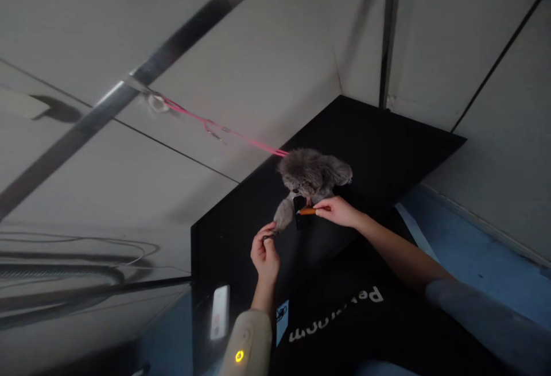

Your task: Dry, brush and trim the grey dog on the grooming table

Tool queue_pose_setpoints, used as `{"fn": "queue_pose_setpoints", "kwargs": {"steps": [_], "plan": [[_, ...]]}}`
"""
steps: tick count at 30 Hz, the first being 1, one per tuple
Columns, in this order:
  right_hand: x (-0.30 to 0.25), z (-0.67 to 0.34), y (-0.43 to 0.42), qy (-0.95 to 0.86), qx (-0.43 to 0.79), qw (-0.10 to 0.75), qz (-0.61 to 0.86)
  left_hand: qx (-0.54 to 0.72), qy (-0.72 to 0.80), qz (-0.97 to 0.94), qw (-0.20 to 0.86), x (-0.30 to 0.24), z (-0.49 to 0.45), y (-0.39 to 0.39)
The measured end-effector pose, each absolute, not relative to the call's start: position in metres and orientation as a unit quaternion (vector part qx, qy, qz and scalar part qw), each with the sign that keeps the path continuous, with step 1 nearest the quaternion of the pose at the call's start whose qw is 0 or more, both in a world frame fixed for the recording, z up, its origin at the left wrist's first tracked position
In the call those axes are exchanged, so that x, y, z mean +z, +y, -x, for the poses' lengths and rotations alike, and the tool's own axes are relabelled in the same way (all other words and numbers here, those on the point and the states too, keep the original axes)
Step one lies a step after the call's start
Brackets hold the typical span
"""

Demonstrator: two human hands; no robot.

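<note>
A small grey curly-haired dog [307, 172] is on the black table, its face towards me. My left hand [266, 252] is closed around the end of the dog's outstretched front leg [283, 215]. In my right hand [340, 210] is a slicker brush [307, 211] with an orange-brown wooden handle and a dark rectangular head. The brush head is beside that leg, just below the dog's muzzle; whether its pins touch the hair cannot be made out.
A pink lead [245, 139] runs from the dog to a metal bar [172, 43]. The black table [370, 146] stands against pale wall panels. Near its left edge lies a white box-shaped device [220, 311]. Hoses [64, 272] hang at the left. A black apron [336, 336] covers my front.
</note>
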State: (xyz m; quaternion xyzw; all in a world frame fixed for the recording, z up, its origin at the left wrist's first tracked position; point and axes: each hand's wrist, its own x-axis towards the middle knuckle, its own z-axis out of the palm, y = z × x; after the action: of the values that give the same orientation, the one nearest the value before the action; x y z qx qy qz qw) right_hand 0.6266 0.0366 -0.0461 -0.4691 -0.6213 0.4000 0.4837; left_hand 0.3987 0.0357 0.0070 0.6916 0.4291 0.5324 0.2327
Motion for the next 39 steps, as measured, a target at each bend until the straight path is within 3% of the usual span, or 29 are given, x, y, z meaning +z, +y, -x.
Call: {"fn": "queue_pose_setpoints", "kwargs": {"steps": [4,10,15,20,24,26,30,35,39], "plan": [[-0.044,-0.641,0.036,-0.669,0.369,0.431,0.480,0.548,0.417,-0.677,0.261,-0.002,-0.392,0.037],[-0.052,-0.676,0.001,-0.543,0.320,0.449,0.633,0.565,0.397,-0.591,0.417,-0.006,-0.393,0.033],[-0.047,-0.660,0.004,-0.627,0.351,0.422,0.552,0.580,0.377,-0.538,0.482,0.002,-0.409,0.025],[-0.067,-0.665,0.011,-0.448,0.392,0.537,0.598,0.579,0.377,-0.479,0.541,0.000,-0.410,0.012],[-0.074,-0.630,-0.007,-0.189,0.600,0.612,0.480,0.567,0.430,-0.377,0.593,-0.024,-0.421,0.001],[-0.070,-0.600,-0.015,-0.104,0.724,0.565,0.381,0.575,0.461,-0.303,0.604,-0.040,-0.429,-0.003],[-0.061,-0.569,-0.020,-0.085,0.860,0.379,0.331,0.527,0.495,-0.221,0.655,-0.067,-0.433,-0.006],[-0.062,-0.581,-0.012,-0.075,0.821,0.430,0.367,0.424,0.482,-0.182,0.745,-0.076,-0.420,0.002],[-0.068,-0.583,-0.010,-0.080,0.881,0.331,0.328,0.365,0.479,-0.199,0.773,-0.082,-0.410,0.000]]}}
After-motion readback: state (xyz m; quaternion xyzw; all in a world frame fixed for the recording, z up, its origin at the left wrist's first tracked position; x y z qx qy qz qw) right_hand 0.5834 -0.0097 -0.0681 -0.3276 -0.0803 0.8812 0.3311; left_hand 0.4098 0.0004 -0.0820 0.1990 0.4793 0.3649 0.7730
